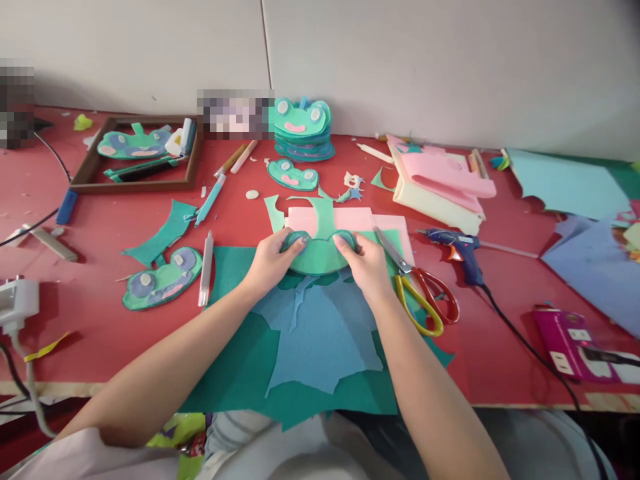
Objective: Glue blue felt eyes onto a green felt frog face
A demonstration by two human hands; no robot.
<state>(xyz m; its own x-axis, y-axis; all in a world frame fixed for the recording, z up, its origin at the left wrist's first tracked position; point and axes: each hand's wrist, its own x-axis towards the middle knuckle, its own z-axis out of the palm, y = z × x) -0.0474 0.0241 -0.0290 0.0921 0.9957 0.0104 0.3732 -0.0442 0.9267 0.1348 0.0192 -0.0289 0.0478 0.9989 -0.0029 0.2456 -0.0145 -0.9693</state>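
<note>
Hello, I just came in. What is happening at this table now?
Both hands, the left and the right, hold a green frog-shaped felt piece by its two sides. Below it lie blue felt and dark green felt. The scissors and the glue gun lie to the right, in neither hand. Behind, several frog faces are stacked on the red table.
</note>
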